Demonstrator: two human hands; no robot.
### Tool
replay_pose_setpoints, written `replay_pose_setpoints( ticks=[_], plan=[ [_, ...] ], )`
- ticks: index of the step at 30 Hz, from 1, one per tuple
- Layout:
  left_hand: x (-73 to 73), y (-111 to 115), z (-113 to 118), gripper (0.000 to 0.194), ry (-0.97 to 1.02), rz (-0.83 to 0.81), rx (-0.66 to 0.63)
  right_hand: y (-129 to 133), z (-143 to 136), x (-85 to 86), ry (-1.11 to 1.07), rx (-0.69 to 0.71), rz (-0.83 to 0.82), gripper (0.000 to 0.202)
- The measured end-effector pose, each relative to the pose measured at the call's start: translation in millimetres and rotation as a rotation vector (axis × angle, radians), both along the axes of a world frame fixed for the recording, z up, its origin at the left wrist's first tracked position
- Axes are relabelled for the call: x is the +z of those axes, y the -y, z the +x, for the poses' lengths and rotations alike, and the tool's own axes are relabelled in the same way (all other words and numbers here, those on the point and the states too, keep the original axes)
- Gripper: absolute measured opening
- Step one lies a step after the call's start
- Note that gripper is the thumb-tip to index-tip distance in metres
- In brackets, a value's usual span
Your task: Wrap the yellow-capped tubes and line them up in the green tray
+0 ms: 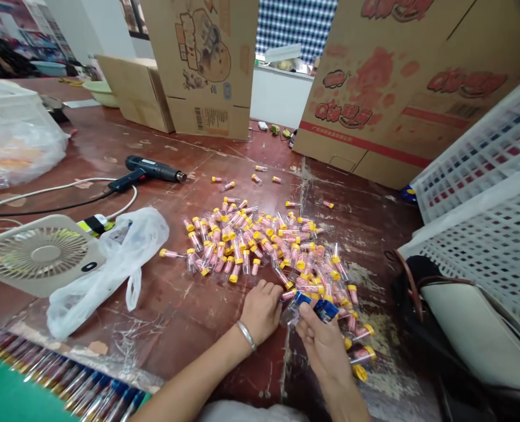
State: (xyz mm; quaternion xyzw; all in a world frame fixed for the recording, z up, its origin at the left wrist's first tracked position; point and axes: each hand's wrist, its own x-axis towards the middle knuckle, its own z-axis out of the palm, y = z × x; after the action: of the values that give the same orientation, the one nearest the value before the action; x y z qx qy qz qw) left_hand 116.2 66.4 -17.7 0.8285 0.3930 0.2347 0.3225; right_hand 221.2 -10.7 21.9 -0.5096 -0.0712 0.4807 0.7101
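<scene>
A spread-out pile of small clear tubes with yellow caps and pink contents lies on the reddish-brown table. My left hand, with a silver bangle at the wrist, rests at the pile's near edge; its fingers are bent and their tips touch or nearly touch a tube, so its grip is unclear. Just to the right, my right hand pinches clear plastic packaging with blue printed parts between thumb and fingers, over the near right part of the pile.
A heat gun, a white fan and a white plastic bag lie left. Wrapped tubes line a green surface at lower left. Cardboard boxes stand behind; a white basket and a bag are right.
</scene>
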Motion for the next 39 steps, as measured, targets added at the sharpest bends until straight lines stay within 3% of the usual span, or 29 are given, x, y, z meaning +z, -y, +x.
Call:
replay_pose_setpoints(
  ticks=[5, 8, 11, 15, 20, 31, 39],
  plan=[
    [3.4, 7.1, -40.8, 0.015, 0.034, -0.044, 0.141, -0.8, -8.8, -12.8, -0.091, 0.047, 0.006, 0.046],
    [10.0, 12.6, -73.6, 0.006, 0.329, -0.374, 0.222, -5.1, -19.4, -19.6, -0.160, 0.092, 0.005, 0.042],
    [15.4, 23.9, -97.4, 0.016, 0.726, -0.811, 0.244, -10.3, -31.9, -23.4, -0.219, 0.140, -0.010, 0.040],
    [19.5, 47.3, -110.4, 0.022, 0.860, -1.063, 0.271, -17.6, -45.9, -23.5, -0.229, 0.206, -0.013, 0.041],
    [24.9, 64.6, -110.3, 0.032, 0.868, -1.050, 0.247, -23.5, -57.2, -24.0, -0.171, 0.243, -0.019, 0.042],
    [19.6, 61.1, -109.5, 0.032, 0.841, -1.049, 0.248, -19.9, -64.1, -20.3, -0.062, 0.380, 0.026, 0.036],
    [16.4, 56.5, -111.2, 0.035, 0.888, -1.020, 0.322, -14.0, -59.3, -39.0, 0.312, 0.542, -0.015, 0.031]
  ],
)
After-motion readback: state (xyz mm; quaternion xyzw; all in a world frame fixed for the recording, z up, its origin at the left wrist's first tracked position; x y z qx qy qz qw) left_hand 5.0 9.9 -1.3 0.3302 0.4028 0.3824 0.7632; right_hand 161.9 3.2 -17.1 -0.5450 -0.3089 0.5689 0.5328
